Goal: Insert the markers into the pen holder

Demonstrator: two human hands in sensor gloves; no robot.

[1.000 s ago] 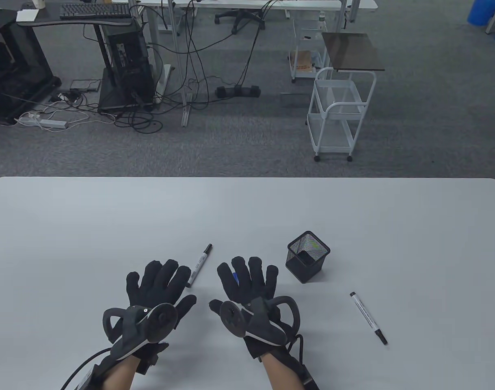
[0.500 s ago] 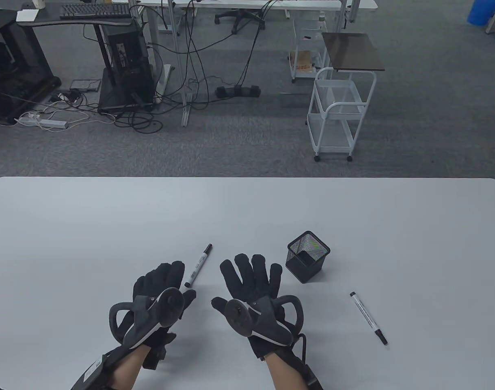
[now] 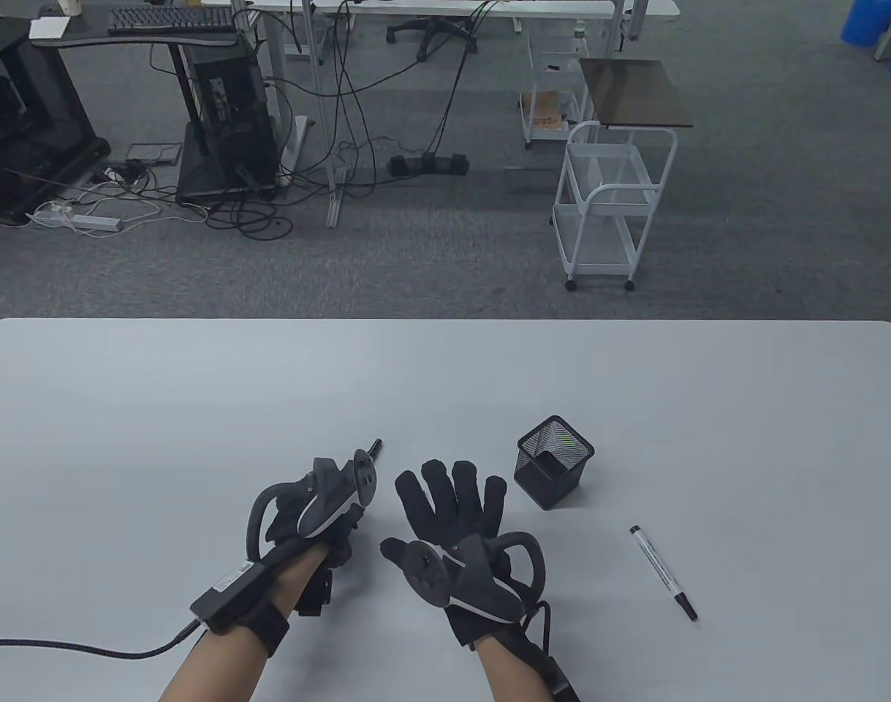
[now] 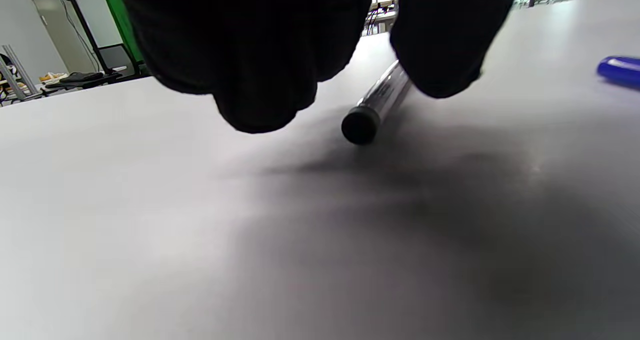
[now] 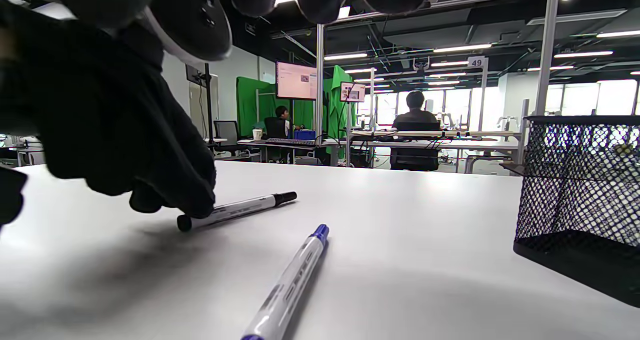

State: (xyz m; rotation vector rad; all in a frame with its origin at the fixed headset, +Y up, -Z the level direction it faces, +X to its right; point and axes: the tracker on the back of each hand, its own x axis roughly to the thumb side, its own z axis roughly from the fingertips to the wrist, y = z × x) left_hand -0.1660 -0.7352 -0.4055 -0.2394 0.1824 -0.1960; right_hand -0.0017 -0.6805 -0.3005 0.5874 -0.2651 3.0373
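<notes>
1. Your right hand hovers with fingers spread over the blue-capped marker, hiding it from the table view; only the wrist views show it.
2. Your left hand has fingers closing around the black marker, probably to lift it; grip not confirmed.
3. Another black marker lies on the bench, right.
4. Farther back, the pen holder stands upright, looks empty.

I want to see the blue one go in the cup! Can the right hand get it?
Probably yes: the blue-capped marker lies loose on the table directly beneath the open right hand, with nothing covering it.
</notes>
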